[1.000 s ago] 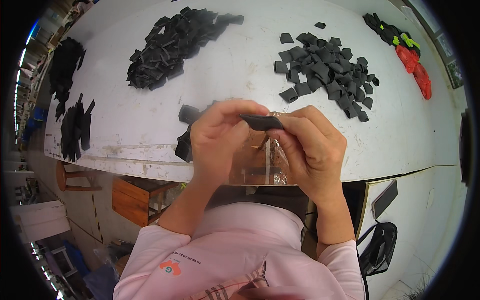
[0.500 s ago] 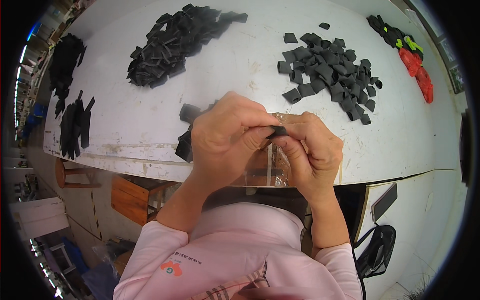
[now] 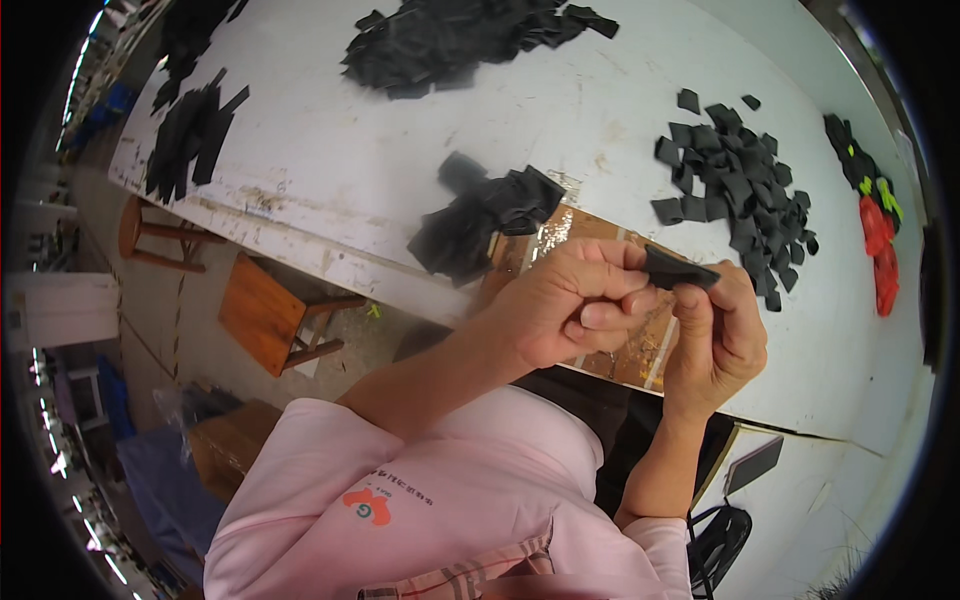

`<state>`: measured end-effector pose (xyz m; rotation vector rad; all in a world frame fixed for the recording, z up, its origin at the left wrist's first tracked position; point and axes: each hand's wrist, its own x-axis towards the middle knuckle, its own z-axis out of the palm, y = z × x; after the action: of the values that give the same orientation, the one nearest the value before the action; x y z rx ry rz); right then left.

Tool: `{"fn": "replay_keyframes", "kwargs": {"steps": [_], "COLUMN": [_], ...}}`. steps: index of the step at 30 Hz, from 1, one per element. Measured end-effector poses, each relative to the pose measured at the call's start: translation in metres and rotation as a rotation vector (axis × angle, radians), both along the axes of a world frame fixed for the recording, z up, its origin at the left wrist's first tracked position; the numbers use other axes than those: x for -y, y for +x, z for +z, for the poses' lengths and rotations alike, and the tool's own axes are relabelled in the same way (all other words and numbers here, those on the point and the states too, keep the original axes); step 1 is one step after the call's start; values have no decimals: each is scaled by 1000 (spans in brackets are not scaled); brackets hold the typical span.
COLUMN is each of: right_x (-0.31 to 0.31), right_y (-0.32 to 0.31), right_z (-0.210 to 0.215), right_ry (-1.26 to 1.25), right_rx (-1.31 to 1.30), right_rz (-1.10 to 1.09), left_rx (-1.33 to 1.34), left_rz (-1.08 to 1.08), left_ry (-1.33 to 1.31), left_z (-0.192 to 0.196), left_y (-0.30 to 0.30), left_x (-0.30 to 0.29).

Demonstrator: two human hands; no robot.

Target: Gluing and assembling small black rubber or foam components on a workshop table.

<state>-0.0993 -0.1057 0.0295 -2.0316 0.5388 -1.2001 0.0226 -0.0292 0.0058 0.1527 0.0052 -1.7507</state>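
Both my hands are raised above the near edge of the white table, pinching one small black fabric piece. My left hand has its fingertips at the piece's left end, the other fingers curled. My right hand grips the right end between thumb and forefinger. The piece looks flat and folded, tilted slightly down to the right. Beneath my hands lies a brown board with clear tape over it. Just left of the board is a small heap of black fabric pieces.
A large black fabric pile lies at the far middle, and loose folded pieces are scattered at right. Black strips lie at left. A red bag sits at the far right. A wooden stool stands below the table edge.
The view has turned, so the table's contents sit differently in the picture. My hands have shifted right in view. More of the black piece shows between my fingers than before.
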Motion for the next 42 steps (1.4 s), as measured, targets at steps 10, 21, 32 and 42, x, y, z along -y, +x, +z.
{"fn": "replay_keyframes", "kwargs": {"steps": [10,21,32,42], "right_x": [59,-49,-26,-19], "right_y": [3,14,-26,-40], "right_z": [35,-37,-19,-14], "right_ry": [318,497,823,723], "right_rx": [104,-63,24,-236], "right_rz": [-335,92,213,361], "left_rx": [2606,703,782,1205], "left_rz": [545,433,182,-29], "left_ry": [866,353,35,3], "left_z": [-112,-12,4,19], "left_y": [130,18,9,0], "left_x": [-15,-35,-42,-37]}}
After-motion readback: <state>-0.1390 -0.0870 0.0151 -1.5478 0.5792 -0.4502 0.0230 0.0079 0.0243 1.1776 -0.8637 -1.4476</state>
